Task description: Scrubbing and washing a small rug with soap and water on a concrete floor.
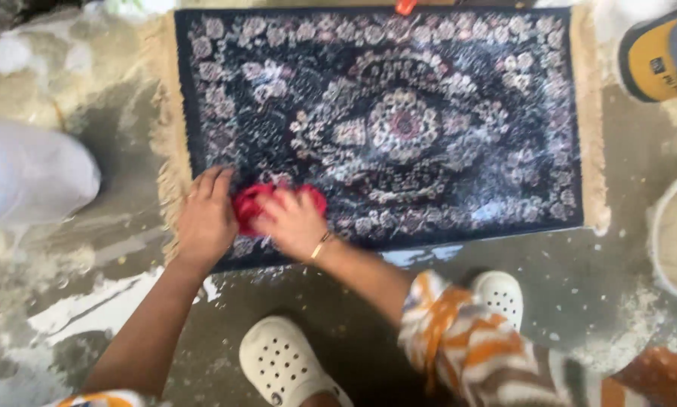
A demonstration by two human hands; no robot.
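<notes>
A dark blue patterned rug [429, 113] with cream fringes lies flat on a wet concrete floor, its surface speckled with white foam. My left hand [205, 218] rests flat on the rug's near left corner. Beside it my right hand [293, 222], a gold bangle at the wrist, presses a red scrubbing cloth or brush [248, 202] against the rug; the motion blurs it. The red thing shows between both hands, and I cannot tell exactly what it is.
My feet in white perforated clogs [285, 362] stand on the wet floor just before the rug. A pale bucket [673, 234] sits at the right edge. A yellow and black shoe [655, 56] is at top right. A white object [29, 173] lies at left.
</notes>
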